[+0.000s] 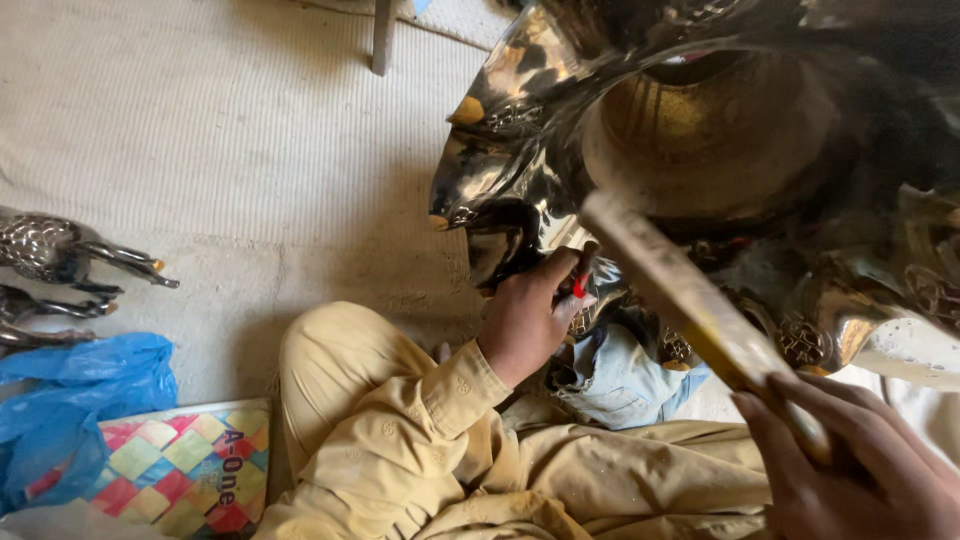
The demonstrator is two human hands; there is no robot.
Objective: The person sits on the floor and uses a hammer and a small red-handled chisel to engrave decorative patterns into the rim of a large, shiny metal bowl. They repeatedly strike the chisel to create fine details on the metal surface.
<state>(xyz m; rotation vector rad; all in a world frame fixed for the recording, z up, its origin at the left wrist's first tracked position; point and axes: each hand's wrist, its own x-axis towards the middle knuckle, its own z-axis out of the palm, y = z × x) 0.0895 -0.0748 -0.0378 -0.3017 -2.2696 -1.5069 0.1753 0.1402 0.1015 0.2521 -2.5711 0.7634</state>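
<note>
Here we hold a small red-handled tool [580,285] pinched in the left hand [525,320] against the polished metal vessel [640,150]; the right hand [850,470], below the vessel, grips a wooden stick [690,300]. Next: a controlled strike, we judge.

The left hand [527,318] presses a thin red-marked tool [582,272] against a big shiny metal vessel [620,130]. The right hand [850,465] grips a wooden handle [690,300].
</note>
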